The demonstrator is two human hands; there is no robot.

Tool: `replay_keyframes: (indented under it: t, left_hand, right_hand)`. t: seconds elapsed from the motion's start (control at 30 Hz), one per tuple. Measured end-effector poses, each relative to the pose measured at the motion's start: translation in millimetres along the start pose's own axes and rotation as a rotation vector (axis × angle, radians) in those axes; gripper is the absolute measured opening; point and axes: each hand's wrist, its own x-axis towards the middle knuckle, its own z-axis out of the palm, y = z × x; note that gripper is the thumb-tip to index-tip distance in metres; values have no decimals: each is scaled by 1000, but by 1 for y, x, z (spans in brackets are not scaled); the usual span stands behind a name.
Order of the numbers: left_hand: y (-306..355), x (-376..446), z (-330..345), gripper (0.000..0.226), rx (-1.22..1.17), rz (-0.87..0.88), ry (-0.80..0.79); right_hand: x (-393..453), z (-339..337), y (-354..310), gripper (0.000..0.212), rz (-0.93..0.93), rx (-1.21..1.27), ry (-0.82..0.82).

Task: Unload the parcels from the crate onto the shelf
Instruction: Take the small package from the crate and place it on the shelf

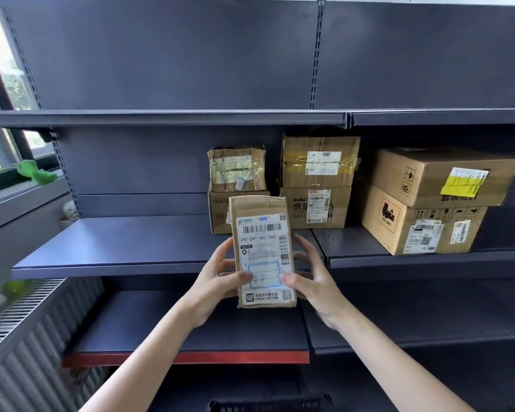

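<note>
I hold a small brown cardboard parcel point(262, 251) with a white shipping label upright in front of the middle shelf point(116, 257). My left hand point(217, 281) grips its left side and my right hand point(306, 278) grips its right side, thumbs on the label. Behind it, several cardboard parcels stand on the shelf: a stack of two point(237, 171) directly behind, another stack of two point(318, 162) to its right, and two larger boxes point(440, 176) stacked on the right bay. The dark rim of the crate point(268, 404) shows at the bottom edge.
The dark grey shelving has an upper shelf point(161, 117) and a lower shelf with a red front strip point(191, 356). A window sill point(21, 191) with a green object point(33, 171) and a radiator point(27, 337) lie to the left.
</note>
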Motion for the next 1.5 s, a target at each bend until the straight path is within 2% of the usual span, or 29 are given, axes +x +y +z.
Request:
replay_keyframes:
  t: [0.1, 0.67, 0.93, 1.03, 1.1, 1.2, 1.27, 1.37, 1.5]
  left_hand:
    - [-5, -2, 1, 77, 13, -33, -17]
    - [-37, -14, -2, 69, -60, -153, -20]
    - [-40, -20, -5, 71, -52, -145, -28]
    - [-42, -23, -7, 80, -30, -155, -35]
    - [-39, -25, -12, 90, 24, -161, 10]
    - [-28, -24, -25, 85, 82, -117, 136]
    - [-16, -21, -35, 87, 119, -79, 148]
    - [4, -16, -47, 88, 208, -46, 99]
    - [25, -10, -56, 73, 314, -94, -98]
  right_hand:
    - [-3, 5, 8, 76, -8, 63, -69]
    - [-13, 9, 33, 75, 67, 71, -69]
    - [-17, 12, 35, 78, 71, 76, -77]
    - [-19, 11, 35, 75, 71, 66, -94]
    - [-20, 9, 35, 75, 71, 45, -94]
    - [-21, 1, 32, 76, 74, -30, -111]
    - [-21, -4, 28, 78, 92, -82, -165]
    - [-20, -10, 19, 75, 115, -152, -264]
    - [-13, -14, 7, 76, 123, -195, -339]
